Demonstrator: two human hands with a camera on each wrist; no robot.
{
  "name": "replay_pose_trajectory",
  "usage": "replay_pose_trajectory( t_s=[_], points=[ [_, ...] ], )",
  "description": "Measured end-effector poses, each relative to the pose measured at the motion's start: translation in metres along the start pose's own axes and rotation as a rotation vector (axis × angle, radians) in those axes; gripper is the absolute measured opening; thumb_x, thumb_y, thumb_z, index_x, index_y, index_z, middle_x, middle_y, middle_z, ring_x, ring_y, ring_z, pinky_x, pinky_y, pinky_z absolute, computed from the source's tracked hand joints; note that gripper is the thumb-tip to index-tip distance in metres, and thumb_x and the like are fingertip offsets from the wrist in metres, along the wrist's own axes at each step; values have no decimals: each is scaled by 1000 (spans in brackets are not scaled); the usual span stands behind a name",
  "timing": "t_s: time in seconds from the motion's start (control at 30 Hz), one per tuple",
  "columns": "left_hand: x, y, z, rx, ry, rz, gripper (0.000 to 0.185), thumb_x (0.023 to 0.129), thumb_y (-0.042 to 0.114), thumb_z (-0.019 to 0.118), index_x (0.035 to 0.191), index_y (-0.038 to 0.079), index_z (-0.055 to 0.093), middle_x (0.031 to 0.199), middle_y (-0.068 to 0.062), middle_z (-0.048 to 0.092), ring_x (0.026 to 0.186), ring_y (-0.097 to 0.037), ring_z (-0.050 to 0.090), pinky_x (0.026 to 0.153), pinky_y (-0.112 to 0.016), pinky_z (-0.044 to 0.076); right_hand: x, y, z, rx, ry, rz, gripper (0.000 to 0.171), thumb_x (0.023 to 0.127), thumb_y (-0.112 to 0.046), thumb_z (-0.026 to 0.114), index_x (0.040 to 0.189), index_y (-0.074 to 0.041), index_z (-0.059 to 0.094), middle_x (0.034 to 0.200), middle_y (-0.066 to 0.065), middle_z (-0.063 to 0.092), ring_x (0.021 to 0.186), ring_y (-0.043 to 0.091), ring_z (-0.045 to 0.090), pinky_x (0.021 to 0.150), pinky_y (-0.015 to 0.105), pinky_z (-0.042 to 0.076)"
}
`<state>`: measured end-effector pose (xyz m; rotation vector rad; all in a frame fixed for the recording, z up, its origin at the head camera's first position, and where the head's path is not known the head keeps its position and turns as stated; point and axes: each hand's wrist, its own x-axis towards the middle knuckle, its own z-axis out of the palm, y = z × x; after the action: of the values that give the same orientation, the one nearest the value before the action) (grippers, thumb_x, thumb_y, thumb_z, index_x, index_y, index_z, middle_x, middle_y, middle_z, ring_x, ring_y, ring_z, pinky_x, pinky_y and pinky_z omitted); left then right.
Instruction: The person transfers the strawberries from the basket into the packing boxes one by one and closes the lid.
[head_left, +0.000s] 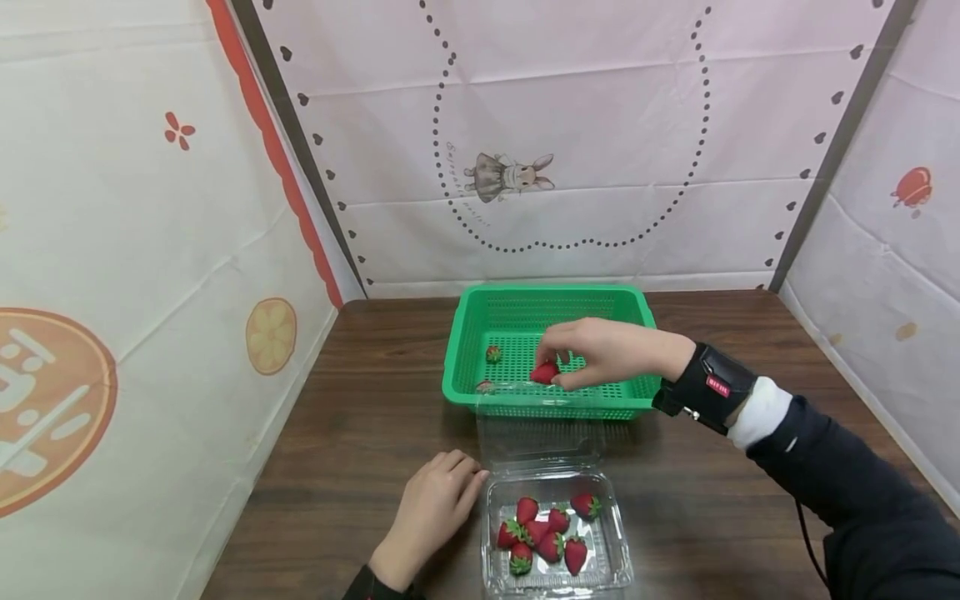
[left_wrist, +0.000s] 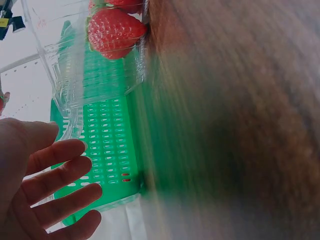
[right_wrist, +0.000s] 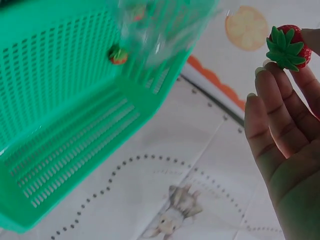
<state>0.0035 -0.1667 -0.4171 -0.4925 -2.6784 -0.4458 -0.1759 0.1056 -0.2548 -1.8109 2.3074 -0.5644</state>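
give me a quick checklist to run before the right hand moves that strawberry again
1. Strawberry held by the right hand: ok, pinched between thumb and fingers.
2. Lid open: ok, swung back from the clear box.
3. Lid free of the green basket: cannot tell, its far edge overlaps the near rim in the head view.
4. Left hand gripping the box: not ok, its fingers lie open beside it.
5. Space in the basket: ok, bare floor shows.
6. Held strawberry unbruised all round: cannot tell, fingers hide part of it.
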Motion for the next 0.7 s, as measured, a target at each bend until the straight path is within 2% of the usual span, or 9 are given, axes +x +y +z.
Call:
replay_pose_trajectory(
  t_s=[0.23,0.33,0.5,0.7],
  points=[
    [-1,2,3,9,-43,-7,13,95,26,73,88,16,73,86,5,66,80,-11,62,68,-31,56,-4,-22,28,-17,-25,-54,22,94,-22,70,115,-19,65,106,-10,62,88,8,59,77,24,52],
    [-2,2,4,19,-39,-2,12,94,24,73,86,15,72,85,4,65,79,-12,62,67,-32,55,-2,-31,43,-16,-53,-76,23,94,-25,71,116,-18,66,106,-10,63,90,4,59,78,20,52],
    [-1,3,5,24,-19,11,11,93,22,74,85,15,71,84,4,65,77,-12,61,65,-31,55,3,-38,70,-40,-139,-103,21,94,-25,70,114,-17,66,104,-10,62,87,1,57,75,13,47],
    [-2,5,7,8,-45,-9,15,96,26,71,85,17,72,83,6,64,75,-11,61,65,-30,55,2,-42,98,-27,-234,-81,20,94,-26,69,113,-19,66,101,-12,58,80,0,55,71,9,44]
  ],
)
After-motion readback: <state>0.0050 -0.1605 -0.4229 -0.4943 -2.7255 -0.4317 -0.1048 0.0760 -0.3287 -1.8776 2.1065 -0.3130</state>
